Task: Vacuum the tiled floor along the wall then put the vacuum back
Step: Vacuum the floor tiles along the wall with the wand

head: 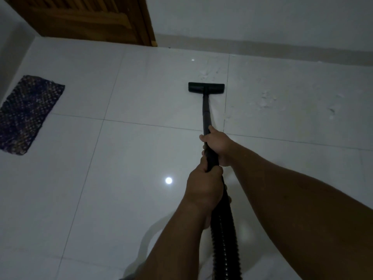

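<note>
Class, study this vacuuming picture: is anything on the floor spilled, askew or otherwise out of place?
Yes. White powdery debris lies scattered on the tiles right of the vacuum head, toward the wall; it looks spilled. The small woven mat at left lies askew to the tile lines.

- One camera, worn on my head, looks forward and steeply down from standing height.
- It faces the wall, the tiled floor filling the view below it.
- My forearms enter nearest, opposite that wall.
</note>
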